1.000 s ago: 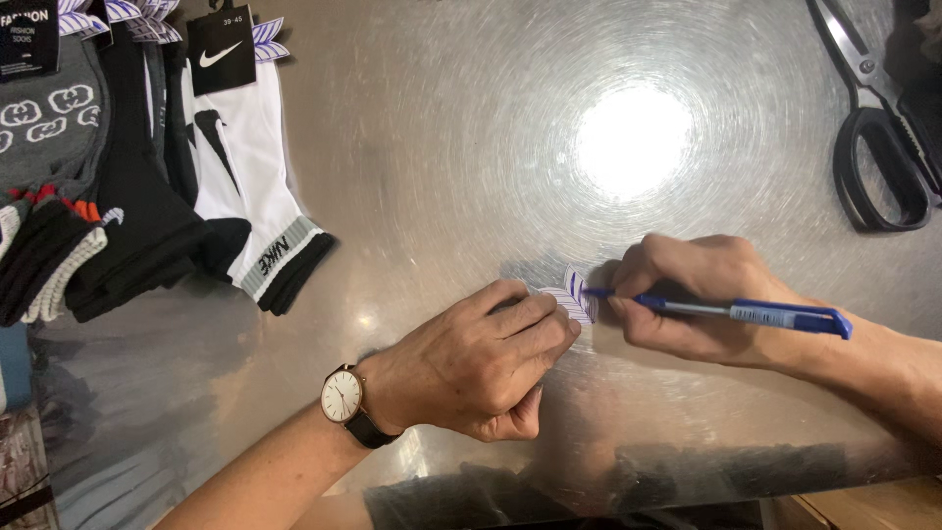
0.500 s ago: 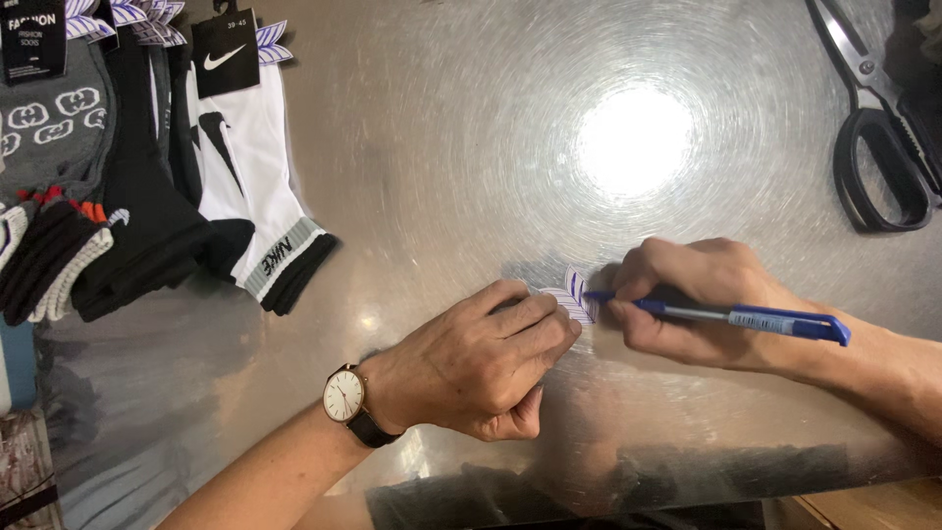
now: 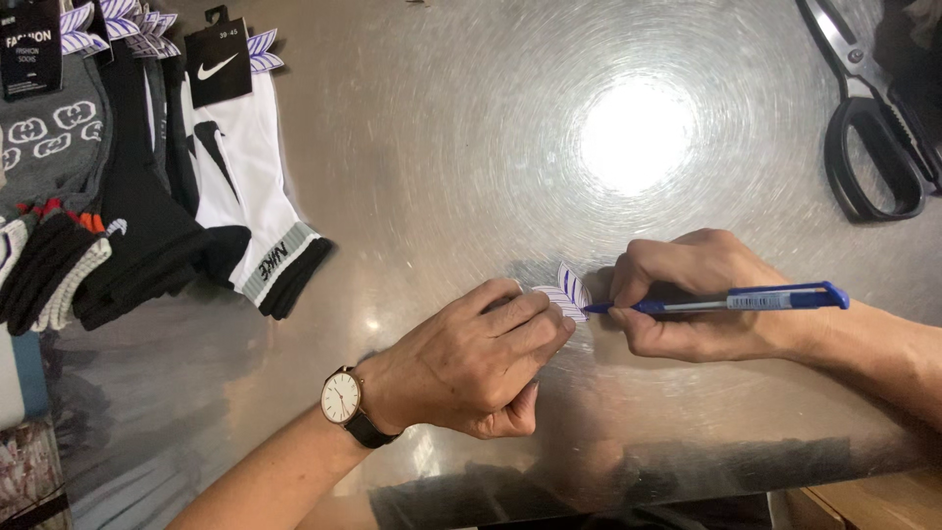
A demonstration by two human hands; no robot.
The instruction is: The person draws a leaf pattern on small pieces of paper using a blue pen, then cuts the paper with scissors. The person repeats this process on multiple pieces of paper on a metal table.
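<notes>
We see a small white paper tag with purple leaf-shaped stripes (image 3: 567, 292) lying on the brushed, shiny metal worktop (image 3: 442, 147), pinned flat under the fingertips of our left hand (image 3: 471, 358), whose curled fingers press on it rather than clasp it. Our right hand (image 3: 702, 294) grasps a blue ballpoint pen (image 3: 731, 299) in its fingers, the tip touching the tag's right edge. Well apart, black-handled scissors (image 3: 868, 128) lie at the far right, and packaged socks in grey, black and white (image 3: 147, 186) lie at the far left.
</notes>
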